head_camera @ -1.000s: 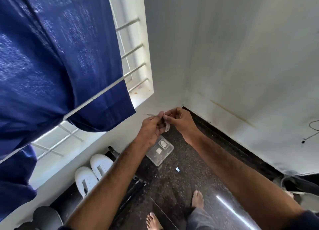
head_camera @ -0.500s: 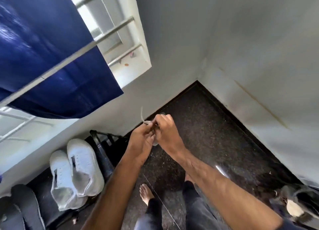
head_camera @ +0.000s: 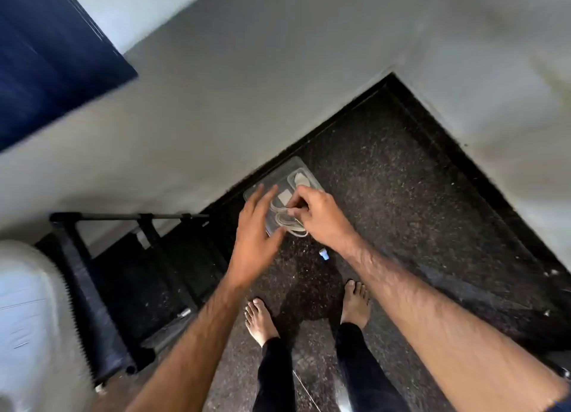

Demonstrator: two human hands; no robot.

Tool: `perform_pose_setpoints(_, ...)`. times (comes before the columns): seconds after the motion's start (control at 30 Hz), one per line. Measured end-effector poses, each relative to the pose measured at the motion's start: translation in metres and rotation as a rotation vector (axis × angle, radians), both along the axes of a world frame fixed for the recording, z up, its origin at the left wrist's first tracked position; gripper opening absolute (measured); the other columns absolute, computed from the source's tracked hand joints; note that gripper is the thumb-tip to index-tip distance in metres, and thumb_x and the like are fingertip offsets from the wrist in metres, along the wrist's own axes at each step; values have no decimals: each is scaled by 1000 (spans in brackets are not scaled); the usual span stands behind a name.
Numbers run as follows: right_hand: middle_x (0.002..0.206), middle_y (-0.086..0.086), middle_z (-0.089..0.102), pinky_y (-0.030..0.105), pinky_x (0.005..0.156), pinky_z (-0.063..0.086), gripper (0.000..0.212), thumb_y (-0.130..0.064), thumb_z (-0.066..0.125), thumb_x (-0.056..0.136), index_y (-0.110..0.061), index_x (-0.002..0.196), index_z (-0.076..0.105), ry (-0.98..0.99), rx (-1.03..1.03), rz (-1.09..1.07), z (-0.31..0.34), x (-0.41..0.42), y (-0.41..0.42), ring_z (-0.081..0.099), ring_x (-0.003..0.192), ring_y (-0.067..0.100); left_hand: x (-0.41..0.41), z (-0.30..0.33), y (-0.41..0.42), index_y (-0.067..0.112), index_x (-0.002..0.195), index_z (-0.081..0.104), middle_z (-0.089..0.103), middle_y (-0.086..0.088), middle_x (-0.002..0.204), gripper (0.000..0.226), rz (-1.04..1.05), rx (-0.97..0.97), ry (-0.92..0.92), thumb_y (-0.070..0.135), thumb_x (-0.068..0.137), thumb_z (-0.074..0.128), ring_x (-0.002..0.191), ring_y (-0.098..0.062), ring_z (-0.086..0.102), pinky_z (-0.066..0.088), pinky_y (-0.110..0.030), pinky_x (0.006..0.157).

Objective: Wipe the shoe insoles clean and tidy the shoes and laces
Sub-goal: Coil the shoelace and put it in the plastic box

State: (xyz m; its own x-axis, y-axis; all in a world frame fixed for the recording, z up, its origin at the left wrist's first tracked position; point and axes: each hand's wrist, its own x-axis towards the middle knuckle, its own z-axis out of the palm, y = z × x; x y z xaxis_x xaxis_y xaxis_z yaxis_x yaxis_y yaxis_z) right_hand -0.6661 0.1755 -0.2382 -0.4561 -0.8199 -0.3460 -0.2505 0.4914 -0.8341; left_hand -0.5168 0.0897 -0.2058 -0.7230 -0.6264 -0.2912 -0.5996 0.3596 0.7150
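A coiled white shoelace hangs from my right hand, which pinches it just above a clear plastic box on the dark floor by the wall. My left hand hovers beside the lace with fingers spread and straight, holding nothing. A white shoe shows blurred at the left edge, next to a black rack. No insoles can be made out.
The dark speckled floor ends in a corner of two white walls. A blue curtain hangs at top left. My bare feet stand below the hands. A small pale scrap lies on the floor.
The view tipped down toward the floor. Both hands lowered from chest height to the clear box. My left hand let go of the lace and opened; the right still holds it.
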Motion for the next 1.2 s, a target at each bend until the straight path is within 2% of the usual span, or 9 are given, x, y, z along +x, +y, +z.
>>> perform_pose_setpoints(0.1, 87, -9, 67, 11, 73, 46, 8, -9, 73, 92, -10, 97, 68, -95, -4, 46, -65, -1, -13, 61, 78, 2, 0, -87, -23, 23, 144, 53, 45, 5, 152, 51, -22, 87, -16, 19, 95, 68, 141, -1, 36, 25, -21, 119)
perform_pose_setpoints(0.2, 84, -10, 65, 14, 75, 48, 17, -7, 74, 90, -19, 90, 62, -175, -47, -33, -129, 1, -26, 60, 78, 2, -1, -154, -35, 31, 113, 64, 68, 6, 114, 20, 188, 394, -44, 18, 99, 62, 108, -10, 65, 51, -40, 99)
perform_pose_setpoints(0.33, 79, -11, 62, 15, 69, 47, 12, -4, 73, 90, -10, 95, 65, -209, -36, -217, -218, 19, -44, 57, 72, 1, -8, -225, -41, 18, 115, 62, 72, -2, 98, 19, 405, 608, -98, 12, 100, 52, 80, -7, 73, 59, -38, 76)
perform_pose_setpoints(0.43, 78, -10, 64, 9, 63, 45, 11, -7, 73, 91, -8, 102, 71, -216, -4, -270, -274, 31, -63, 57, 68, 0, -10, -274, -54, 10, 115, 67, 73, -5, 97, 23, 413, 529, -178, 14, 101, 49, 75, -9, 72, 59, -34, 66)
perform_pose_setpoints(0.57, 77, -7, 66, 15, 63, 49, 8, -9, 74, 89, -8, 98, 74, -224, 53, -326, -334, 42, -93, 60, 67, 3, -9, -328, -79, 7, 117, 70, 73, -16, 111, 28, 271, 252, -342, 18, 102, 50, 103, -31, 70, 51, -24, 64)
perform_pose_setpoints(0.63, 82, -4, 68, 25, 68, 53, 8, -13, 75, 89, -12, 97, 74, -236, 81, -336, -355, 46, -106, 65, 75, 13, -9, -345, -89, 4, 125, 63, 69, -21, 121, 30, 159, 70, -412, 19, 103, 50, 112, -37, 64, 44, -30, 75)
perform_pose_setpoints(0.77, 103, 3, 75, 24, 80, 52, 12, -15, 72, 89, -14, 102, 73, -156, 181, -293, -385, 52, -122, 68, 93, 16, -5, -376, -106, 5, 124, 55, 66, -24, 122, 30, 54, -132, -524, 24, 101, 52, 113, -43, 63, 50, -45, 90)
perform_pose_setpoints(0.93, 106, 8, 74, 33, 84, 56, 12, -11, 70, 88, -12, 99, 69, -76, 229, -289, -402, 56, -138, 69, 97, 24, 0, -400, -116, 4, 111, 69, 64, -24, 118, 31, -49, -472, -642, 29, 98, 55, 115, -43, 59, 49, -50, 91)
perform_pose_setpoints(1.2, 115, 14, 69, 37, 89, 57, 19, -8, 63, 93, -8, 110, 70, 120, 238, -87, -402, 55, -150, 69, 102, 28, 1, -416, -122, 17, 108, 70, 73, -12, 108, 23, -41, -598, -632, 33, 97, 57, 109, -35, 62, 39, -45, 92)
